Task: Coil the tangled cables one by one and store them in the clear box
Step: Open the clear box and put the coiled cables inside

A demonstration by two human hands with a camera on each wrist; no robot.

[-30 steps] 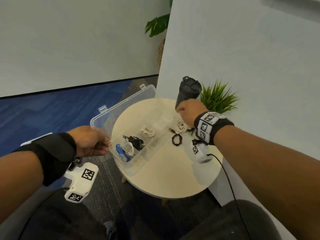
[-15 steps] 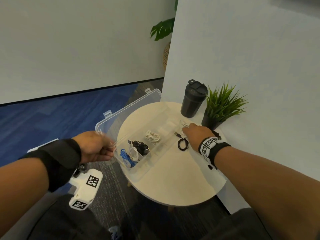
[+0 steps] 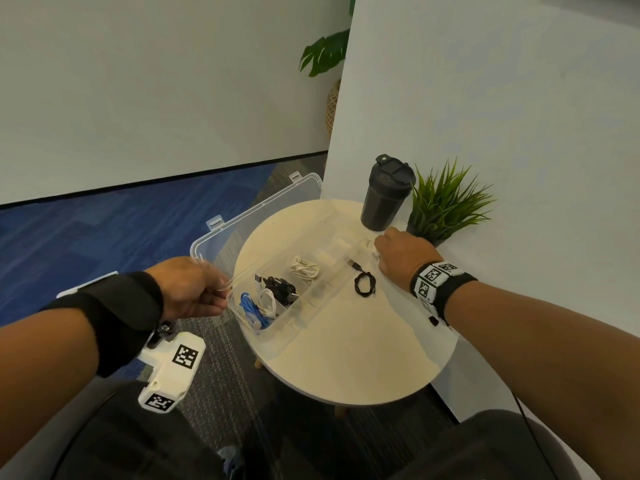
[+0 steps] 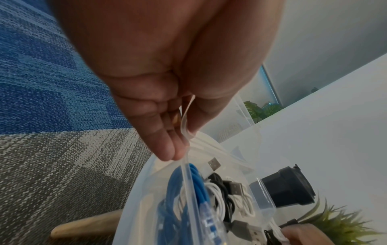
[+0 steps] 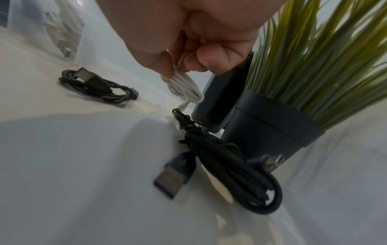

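Risk of snagging: right hand [image 5: 188, 29] fingers [image 5: 209, 59] pinch white coil [image 5: 184, 86] beside tumbler [image 3: 386, 195], tail near braided cable [image 5: 230, 169]. Left hand [image 3: 187, 289] grips box [image 3: 298, 323] rim, could tip.

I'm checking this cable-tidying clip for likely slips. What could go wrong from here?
1. The clear box overhangs the round table at the end that the left hand pinches; a pull could tip it off.
2. The right hand pinches the white cable close to the black tumbler; lifting might knock it.
3. The braided black cable beside it might snag and drag along.
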